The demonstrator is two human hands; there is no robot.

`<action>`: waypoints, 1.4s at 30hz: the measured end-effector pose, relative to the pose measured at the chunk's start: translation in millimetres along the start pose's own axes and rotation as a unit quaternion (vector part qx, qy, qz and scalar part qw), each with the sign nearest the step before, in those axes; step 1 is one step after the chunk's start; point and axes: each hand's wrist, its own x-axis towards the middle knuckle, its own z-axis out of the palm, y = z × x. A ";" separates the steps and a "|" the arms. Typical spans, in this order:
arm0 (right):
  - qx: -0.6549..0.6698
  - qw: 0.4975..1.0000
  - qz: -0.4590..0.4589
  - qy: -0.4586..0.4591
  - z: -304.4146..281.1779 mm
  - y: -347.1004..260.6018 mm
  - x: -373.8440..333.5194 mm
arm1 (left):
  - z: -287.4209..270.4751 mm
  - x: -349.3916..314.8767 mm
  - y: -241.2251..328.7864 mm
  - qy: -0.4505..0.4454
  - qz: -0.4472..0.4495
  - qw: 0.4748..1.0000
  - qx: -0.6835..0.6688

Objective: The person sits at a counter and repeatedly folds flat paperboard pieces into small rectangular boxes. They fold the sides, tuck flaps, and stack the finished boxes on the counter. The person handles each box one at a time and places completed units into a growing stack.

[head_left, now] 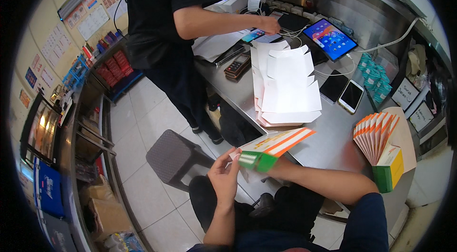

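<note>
A partly folded paper carton (281,143), printed white, orange and green, is held above my lap at the table's front edge. My left hand (223,171) pinches its left end between thumb and fingers. Behind the carton is my right hand (282,168); its fingers are hidden, so their grip does not show. Just beyond lies a stack of flat white carton blanks (291,83) on the steel table (228,92). To the right, a fanned row of folded cartons (378,130) in orange and white stands by a green and yellow one (388,171).
A lit tablet (329,38), a dark phone (334,85) and a white-framed phone (351,96) lie beyond the stack. A handheld device (237,66) sits left of it. A person in black (166,23) reaches over the table. A grey stool (176,159) stands on the tiled floor.
</note>
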 end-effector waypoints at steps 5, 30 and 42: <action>-0.080 0.992 -0.087 0.044 6.7 2.8 -11.3 | 1.6 0.7 -1.8 0.015 0.011 1.000 0.022; 0.014 0.995 -0.051 0.085 15.0 -14.7 -18.0 | -8.2 -2.3 5.9 -0.034 -0.065 0.992 -0.104; -0.015 0.988 -0.101 0.113 8.6 -15.3 -18.9 | 1.2 -6.4 6.6 -0.022 0.011 0.998 -0.052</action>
